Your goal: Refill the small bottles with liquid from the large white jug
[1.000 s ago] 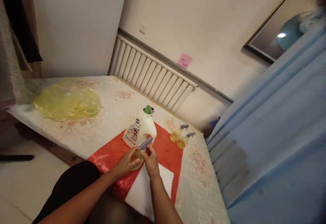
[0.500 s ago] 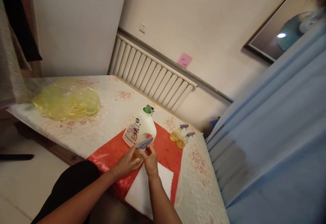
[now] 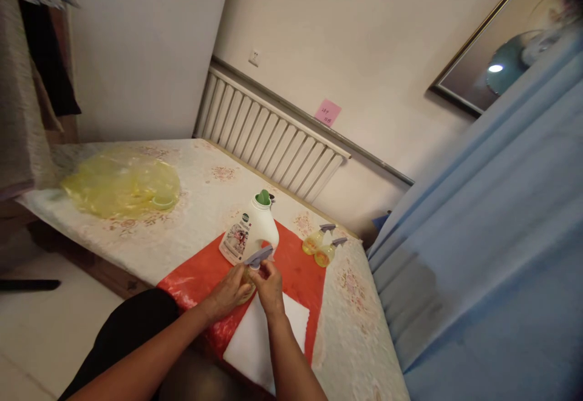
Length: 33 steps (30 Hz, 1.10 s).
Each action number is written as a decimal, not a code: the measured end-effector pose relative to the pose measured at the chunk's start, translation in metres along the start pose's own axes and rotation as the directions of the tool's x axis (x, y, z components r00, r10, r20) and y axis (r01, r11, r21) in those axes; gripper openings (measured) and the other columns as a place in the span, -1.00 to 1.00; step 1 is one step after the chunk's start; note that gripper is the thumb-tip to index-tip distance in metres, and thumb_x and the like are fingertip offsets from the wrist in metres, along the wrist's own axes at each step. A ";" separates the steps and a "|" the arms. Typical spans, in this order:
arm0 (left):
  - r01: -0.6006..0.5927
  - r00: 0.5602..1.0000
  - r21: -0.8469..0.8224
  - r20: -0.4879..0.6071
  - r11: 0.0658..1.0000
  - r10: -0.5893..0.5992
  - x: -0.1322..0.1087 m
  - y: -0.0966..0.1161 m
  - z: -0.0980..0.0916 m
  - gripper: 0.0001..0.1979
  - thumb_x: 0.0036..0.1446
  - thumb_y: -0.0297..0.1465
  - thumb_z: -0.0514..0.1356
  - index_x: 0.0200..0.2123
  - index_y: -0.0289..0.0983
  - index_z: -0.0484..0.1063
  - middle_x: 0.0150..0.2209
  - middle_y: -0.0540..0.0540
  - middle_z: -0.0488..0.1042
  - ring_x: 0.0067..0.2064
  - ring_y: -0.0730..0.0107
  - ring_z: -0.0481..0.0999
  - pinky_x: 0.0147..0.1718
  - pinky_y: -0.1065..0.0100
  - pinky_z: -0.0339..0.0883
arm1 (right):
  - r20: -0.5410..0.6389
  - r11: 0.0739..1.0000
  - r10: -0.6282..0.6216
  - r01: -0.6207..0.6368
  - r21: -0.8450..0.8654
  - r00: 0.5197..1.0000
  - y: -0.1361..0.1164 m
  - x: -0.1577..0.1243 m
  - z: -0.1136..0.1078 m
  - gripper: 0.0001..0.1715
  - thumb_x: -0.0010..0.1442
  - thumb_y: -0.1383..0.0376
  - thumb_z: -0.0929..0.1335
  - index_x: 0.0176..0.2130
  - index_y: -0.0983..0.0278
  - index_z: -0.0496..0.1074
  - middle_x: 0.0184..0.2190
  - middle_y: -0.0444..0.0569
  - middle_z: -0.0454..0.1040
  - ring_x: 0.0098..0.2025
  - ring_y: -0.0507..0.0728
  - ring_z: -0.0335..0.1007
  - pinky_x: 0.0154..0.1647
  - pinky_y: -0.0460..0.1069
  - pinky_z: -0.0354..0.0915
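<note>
A small spray bottle with a grey trigger head (image 3: 259, 256) is between my two hands. My left hand (image 3: 229, 291) is wrapped round its yellowish body, most of which the fingers cover. At the neck, just under the head, my right hand (image 3: 269, 285) pinches the white collar. Right behind them stands a large white jug (image 3: 263, 228) with a green spout in its open mouth and a picture label. A red plastic sheet (image 3: 195, 276) lies beneath, with a folded white cloth (image 3: 255, 346) on it by my right forearm.
Two more spray bottles (image 3: 323, 256) with yellow liquid stand to the right. On the left lies a crumpled yellow plastic bag (image 3: 121, 185) with a round pale green cap by its edge. A radiator (image 3: 273, 133) lines the wall; a blue curtain (image 3: 478, 237) hangs at right.
The view has shifted very slightly. Both hands keep the same hold on the spray bottle, and nothing on the table has visibly moved.
</note>
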<state>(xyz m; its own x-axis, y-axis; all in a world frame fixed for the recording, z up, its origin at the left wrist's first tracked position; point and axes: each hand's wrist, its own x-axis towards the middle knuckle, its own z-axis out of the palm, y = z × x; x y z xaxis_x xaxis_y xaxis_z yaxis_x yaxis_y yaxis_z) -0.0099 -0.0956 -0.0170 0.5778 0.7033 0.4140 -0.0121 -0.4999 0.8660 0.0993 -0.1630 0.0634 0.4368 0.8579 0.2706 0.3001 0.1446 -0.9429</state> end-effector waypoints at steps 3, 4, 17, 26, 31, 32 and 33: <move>-0.008 1.000 -0.001 -0.009 1.000 0.008 0.000 0.000 0.000 -0.60 0.09 -0.40 0.14 0.04 -0.23 0.31 -0.03 -0.19 0.44 0.02 0.08 0.42 0.07 0.09 0.28 | 0.034 0.999 -0.028 0.029 -0.029 0.999 -0.004 -0.001 -0.004 -0.80 0.00 0.33 0.37 -0.29 0.23 0.52 -0.32 -0.13 0.56 -0.25 0.12 0.47 -0.18 -0.03 0.36; -0.010 1.000 0.000 -0.010 1.000 0.010 0.000 0.000 0.001 -0.60 0.09 -0.40 0.14 0.04 -0.22 0.32 -0.03 -0.18 0.44 0.02 0.08 0.42 0.08 0.09 0.28 | 0.041 0.999 -0.036 0.038 -0.039 0.999 -0.004 -0.001 -0.005 -0.81 0.02 0.33 0.36 -0.30 0.23 0.52 -0.33 -0.13 0.56 -0.25 0.12 0.46 -0.19 -0.04 0.36; -0.013 1.000 0.048 0.016 0.999 0.012 -0.001 0.002 0.000 -0.59 0.09 -0.46 0.11 0.06 -0.24 0.28 -0.01 -0.21 0.41 0.05 0.04 0.40 0.08 0.03 0.27 | -0.039 0.999 -0.025 0.024 -0.024 0.999 0.014 -0.001 -0.002 -0.78 0.03 0.29 0.36 -0.27 0.24 0.53 -0.29 -0.08 0.56 -0.21 0.14 0.46 -0.12 0.00 0.34; -0.003 1.000 0.069 0.026 0.998 0.001 0.000 0.002 0.000 -0.56 0.08 -0.46 0.12 0.07 -0.22 0.27 0.01 -0.20 0.42 0.07 0.05 0.39 0.09 0.09 0.28 | 0.002 0.999 -0.021 0.021 -0.039 1.000 0.009 0.002 -0.004 -0.79 0.04 0.28 0.36 -0.28 0.26 0.53 -0.29 -0.07 0.59 -0.22 0.15 0.50 -0.15 -0.01 0.39; 0.001 0.999 0.092 0.033 0.996 -0.004 0.000 0.007 -0.002 -0.56 0.10 -0.45 0.11 0.09 -0.26 0.25 0.02 -0.22 0.41 0.09 0.08 0.39 0.11 0.07 0.26 | -0.031 0.986 -0.029 0.024 -0.165 0.999 0.001 -0.001 -0.009 -0.77 0.05 0.31 0.35 -0.25 0.29 0.52 -0.32 -0.03 0.58 -0.26 0.16 0.49 -0.16 0.04 0.40; 0.002 0.999 0.095 0.032 0.995 -0.006 -0.001 0.008 -0.003 -0.55 0.10 -0.45 0.11 0.10 -0.26 0.25 0.03 -0.22 0.41 0.09 0.08 0.38 0.12 0.06 0.25 | -0.069 0.979 -0.041 0.026 -0.203 0.997 -0.003 -0.001 -0.012 -0.74 0.05 0.33 0.35 -0.21 0.31 0.50 -0.28 0.01 0.56 -0.23 0.18 0.48 -0.12 0.08 0.38; 0.004 0.999 0.098 0.032 0.995 -0.007 -0.001 0.010 -0.003 -0.55 0.11 -0.44 0.11 0.11 -0.25 0.24 0.03 -0.22 0.41 0.10 0.08 0.38 0.12 0.05 0.24 | -0.111 0.972 -0.056 0.029 -0.232 0.992 -0.008 -0.002 -0.016 -0.70 0.06 0.34 0.34 -0.16 0.32 0.48 -0.22 0.05 0.54 -0.17 0.21 0.45 -0.05 0.13 0.35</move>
<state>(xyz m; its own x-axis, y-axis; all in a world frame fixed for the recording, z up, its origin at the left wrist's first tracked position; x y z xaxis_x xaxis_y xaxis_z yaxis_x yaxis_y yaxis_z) -0.0131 -0.0993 -0.0079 0.6035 0.6905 0.3987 0.0705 -0.5443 0.8359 0.1096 -0.1739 0.0730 0.5106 0.7886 0.3427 0.5012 0.0509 -0.8638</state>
